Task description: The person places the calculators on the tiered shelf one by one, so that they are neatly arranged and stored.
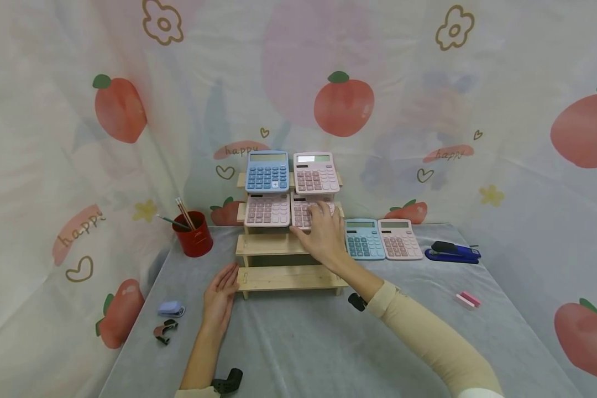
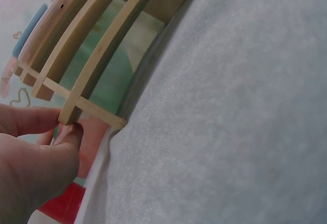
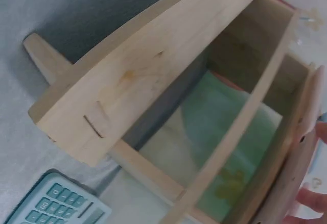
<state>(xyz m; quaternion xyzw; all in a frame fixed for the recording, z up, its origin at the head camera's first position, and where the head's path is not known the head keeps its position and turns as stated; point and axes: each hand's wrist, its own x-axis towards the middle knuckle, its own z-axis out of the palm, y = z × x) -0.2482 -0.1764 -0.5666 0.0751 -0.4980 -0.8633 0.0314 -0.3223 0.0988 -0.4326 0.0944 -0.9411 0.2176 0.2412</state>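
Observation:
A stepped wooden rack (image 1: 278, 279) stands on the table. My left hand (image 1: 220, 298) holds the left end of its lowest step, with fingertips and thumb at the plank's end in the left wrist view. My right hand (image 1: 325, 235) grips a pink calculator (image 1: 302, 216) on the second tier from the top, thumb by its lower left and fingers over its face. Beside it leans another pink calculator (image 1: 267, 210). On the top tier are a blue calculator (image 1: 267, 171) and a pink calculator (image 1: 316, 173). The two lower steps are bare.
Right of the rack are a light blue calculator (image 1: 365, 239), a pink calculator (image 1: 400, 240), a blue stapler (image 1: 453, 253) and pink blocks (image 1: 467, 299). At left stand a red pencil cup (image 1: 194, 235), a small lilac stapler (image 1: 171, 309) and a dark-and-pink clip-like item (image 1: 165, 330).

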